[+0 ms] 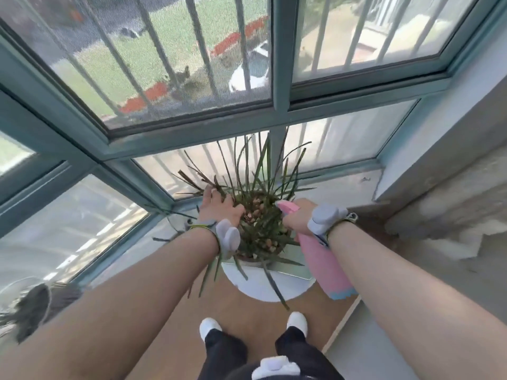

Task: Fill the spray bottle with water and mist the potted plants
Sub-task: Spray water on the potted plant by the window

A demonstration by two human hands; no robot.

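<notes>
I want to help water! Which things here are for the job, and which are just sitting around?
For the job:
pink plastic spray bottle in the right hand
spiky green potted plant, touched by the left hand

Just sitting around:
white round stand
dark feathery duster

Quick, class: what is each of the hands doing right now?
Left hand: open, fingers spread among the potted plant's leaves.
Right hand: closed on the pink spray bottle.

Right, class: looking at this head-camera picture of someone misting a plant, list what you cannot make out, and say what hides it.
- Water level in the pink spray bottle: its wall is opaque.
- Trigger and nozzle: covered by the right hand.
- Pot wall: hidden by leaves and the left hand.
- Any spray mist: too fine and blurred.
- Dark object at lower left: blurred, cut by the edge.
</notes>
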